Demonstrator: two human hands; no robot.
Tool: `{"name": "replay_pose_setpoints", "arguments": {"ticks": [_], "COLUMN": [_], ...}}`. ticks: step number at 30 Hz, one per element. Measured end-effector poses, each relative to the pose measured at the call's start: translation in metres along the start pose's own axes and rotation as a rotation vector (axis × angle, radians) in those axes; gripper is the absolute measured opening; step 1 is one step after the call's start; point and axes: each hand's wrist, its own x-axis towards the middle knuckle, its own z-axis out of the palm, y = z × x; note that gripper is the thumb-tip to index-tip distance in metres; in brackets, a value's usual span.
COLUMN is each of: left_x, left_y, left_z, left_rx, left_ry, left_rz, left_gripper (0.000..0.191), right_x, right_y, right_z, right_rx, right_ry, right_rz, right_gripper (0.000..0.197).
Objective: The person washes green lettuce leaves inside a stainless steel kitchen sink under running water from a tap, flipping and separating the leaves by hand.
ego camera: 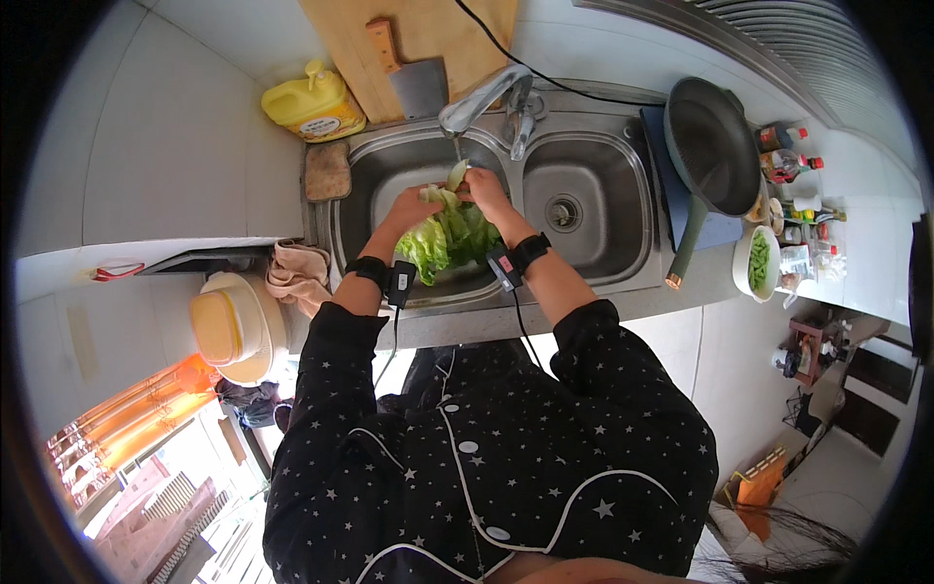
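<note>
Both hands are over the left basin of a steel double sink [372, 171]. My left hand [414, 210] grips leafy green lettuce [427, 248] from its left side, near the pale stem ends. With its fingers closed on a lettuce leaf near the top, my right hand [485, 193] is just below the faucet [478, 102]. A thin stream of water falls from the spout close to that leaf. The lettuce hangs below the hands and hides part of the basin floor. A strapped device is on each wrist.
A cleaver [416, 80] lies against a wooden cutting board [339, 44] behind the sink. Left are a yellow detergent jug [314, 106], a sponge [327, 171] and a cloth [298, 274]. Right are a frying pan [711, 146] on a blue board [719, 230] and a bowl of green vegetables [759, 263].
</note>
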Motion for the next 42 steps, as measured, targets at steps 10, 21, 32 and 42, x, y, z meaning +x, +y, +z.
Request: {"name": "replay_pose_setpoints", "arguments": {"ticks": [10, 21, 32, 42], "left_x": [-0.006, -0.006, -0.003, 0.006], "left_y": [0.013, 0.002, -0.006, -0.015], "left_z": [0.009, 0.017, 0.019, 0.021], "left_rx": [-0.285, -0.267, -0.228, -0.232], "left_ry": [-0.135, -0.118, -0.111, -0.166], "left_rz": [-0.001, -0.026, -0.053, -0.041], "left_gripper": [0.042, 0.036, 0.033, 0.039], "right_x": [-0.02, 0.005, 0.005, 0.004], "right_y": [-0.024, -0.006, 0.002, 0.002], "right_z": [0.008, 0.011, 0.012, 0.013], "right_rx": [-0.726, -0.987, -0.769, -0.754], "right_ry": [0.362, 0.262, 0.172, 0.137], "right_rz": [-0.451, -0.461, -0.57, -0.49], "right_gripper": [0.037, 0.024, 0.02, 0.029]}}
